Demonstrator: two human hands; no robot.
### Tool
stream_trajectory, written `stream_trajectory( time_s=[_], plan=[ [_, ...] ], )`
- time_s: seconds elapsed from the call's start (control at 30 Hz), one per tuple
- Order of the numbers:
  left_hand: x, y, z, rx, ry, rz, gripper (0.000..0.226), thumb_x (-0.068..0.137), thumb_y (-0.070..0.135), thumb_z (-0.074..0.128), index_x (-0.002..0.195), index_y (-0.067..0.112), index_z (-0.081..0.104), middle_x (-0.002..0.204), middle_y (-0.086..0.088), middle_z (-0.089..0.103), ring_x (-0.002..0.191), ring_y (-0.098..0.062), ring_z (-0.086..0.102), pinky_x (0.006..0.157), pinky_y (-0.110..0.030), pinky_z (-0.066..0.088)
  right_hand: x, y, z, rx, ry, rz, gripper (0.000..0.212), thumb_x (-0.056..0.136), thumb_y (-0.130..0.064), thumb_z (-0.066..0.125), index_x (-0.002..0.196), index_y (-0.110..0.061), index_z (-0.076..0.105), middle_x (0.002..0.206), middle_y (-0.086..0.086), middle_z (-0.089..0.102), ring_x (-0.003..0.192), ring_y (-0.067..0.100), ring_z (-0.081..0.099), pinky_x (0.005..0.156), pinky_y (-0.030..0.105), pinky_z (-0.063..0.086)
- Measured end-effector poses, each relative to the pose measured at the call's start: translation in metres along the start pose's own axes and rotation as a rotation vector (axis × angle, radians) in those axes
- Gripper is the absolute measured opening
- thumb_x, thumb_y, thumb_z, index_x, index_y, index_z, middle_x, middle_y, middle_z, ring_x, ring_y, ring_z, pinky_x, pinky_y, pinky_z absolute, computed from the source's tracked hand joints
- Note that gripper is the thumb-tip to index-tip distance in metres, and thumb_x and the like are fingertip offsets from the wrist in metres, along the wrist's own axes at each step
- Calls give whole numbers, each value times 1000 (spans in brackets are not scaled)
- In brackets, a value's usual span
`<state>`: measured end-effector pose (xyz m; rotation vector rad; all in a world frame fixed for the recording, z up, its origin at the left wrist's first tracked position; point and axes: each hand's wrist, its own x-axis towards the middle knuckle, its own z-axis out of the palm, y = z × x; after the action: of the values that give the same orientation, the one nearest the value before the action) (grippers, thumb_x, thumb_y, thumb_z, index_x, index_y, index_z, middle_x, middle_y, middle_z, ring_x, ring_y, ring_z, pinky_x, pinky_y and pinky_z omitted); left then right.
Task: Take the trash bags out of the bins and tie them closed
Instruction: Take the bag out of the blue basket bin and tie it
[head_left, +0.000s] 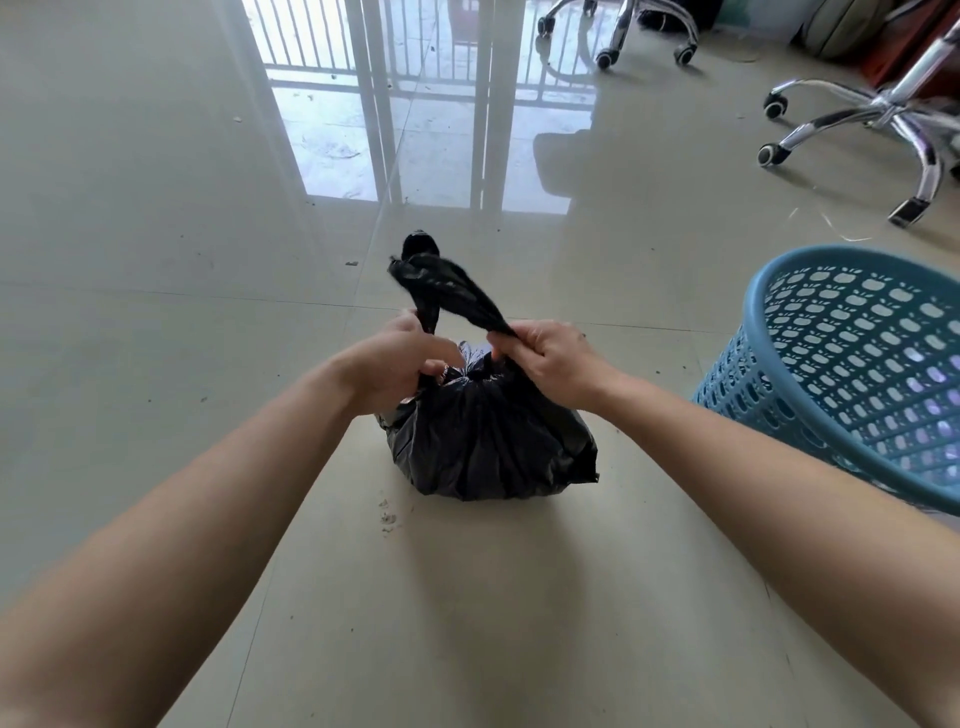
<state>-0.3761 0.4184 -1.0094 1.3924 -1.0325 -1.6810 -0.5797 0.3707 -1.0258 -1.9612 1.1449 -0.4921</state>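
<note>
We're looking at glossy tile floor (156, 312), chairs (878, 119) behind, blue bin (852, 364) beside bag (488, 436), left hand (400, 358) and right hand (550, 358) each gripping twisted bag ends

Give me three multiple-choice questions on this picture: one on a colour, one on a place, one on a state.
1. The bin is: A blue, B red, C white.
2. The trash bag sits: A inside the bin, B on the floor beside it, C on a chair.
3. The left hand and right hand: A each grip a twisted end of the bag, B hang free, C hold the bin.
Answers: A, its mesh wall is blue; B, it rests on tile beside the bin; A, each holds one strand.
</note>
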Motion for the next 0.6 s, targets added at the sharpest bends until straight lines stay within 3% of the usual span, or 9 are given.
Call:
stream_trajectory(
  time_s=[0.07,0.1,0.13,0.2,0.23,0.37,0.43,0.53,0.6],
  plan=[
    [-10,4,0,125,-212,74,16,89,-5,64,89,10,70,71,-1,60,64,-11,60,66,-26,49,1,-5,-4,-43,-166,8,34,100,-45,50,83,-22,68,65,2,54,56,16,47,60,32,40],
    [-15,5,0,164,-271,98,10,90,1,65,98,3,70,81,-5,66,78,-15,64,76,-27,50,1,-9,-6,-90,-250,22,34,100,-47,49,86,-24,69,71,3,59,63,19,53,66,33,45],
    [-17,5,0,168,-283,104,24,89,9,68,111,-2,66,87,-7,67,85,-19,63,82,-29,49,2,-11,-8,-141,-317,39,34,99,-49,49,85,-27,70,75,2,60,68,19,54,70,32,45],
    [-14,1,-1,122,-193,68,50,84,24,70,126,-2,58,75,-3,57,69,-14,50,72,-27,43,2,-17,-10,-191,-389,58,34,99,-49,50,81,-28,69,70,-2,53,65,12,50,67,29,42],
    [-13,0,0,106,-148,71,52,84,31,68,126,1,60,70,-5,47,60,-11,40,65,-26,37,2,-19,-10,-184,-402,70,34,99,-49,51,81,-27,70,66,-5,49,60,10,46,65,27,40],
    [-10,-4,1,45,-122,97,31,98,39,55,106,14,71,78,-14,16,57,-15,24,60,-29,27,3,-22,-21,-141,-468,151,43,87,-57,66,85,-14,71,66,-8,51,62,9,47,64,26,38],
    [-11,-2,1,22,-112,68,27,100,37,52,98,18,71,69,-5,24,57,-13,25,60,-29,25,2,-25,-30,-45,-436,195,43,77,-60,74,99,-23,72,79,-10,62,72,7,57,68,24,45],
    [-13,3,4,57,-143,67,26,102,35,50,96,16,67,67,2,35,56,-12,30,59,-27,27,6,-31,-37,275,-230,237,72,73,-66,65,133,-28,52,115,-5,63,92,9,63,74,24,48],
    [-14,4,7,114,-162,73,26,102,34,51,102,11,64,66,1,38,57,-13,33,58,-26,29,9,-38,-35,433,-139,263,62,82,-67,58,131,-29,53,121,-6,61,94,11,61,74,26,46]
  ],
)
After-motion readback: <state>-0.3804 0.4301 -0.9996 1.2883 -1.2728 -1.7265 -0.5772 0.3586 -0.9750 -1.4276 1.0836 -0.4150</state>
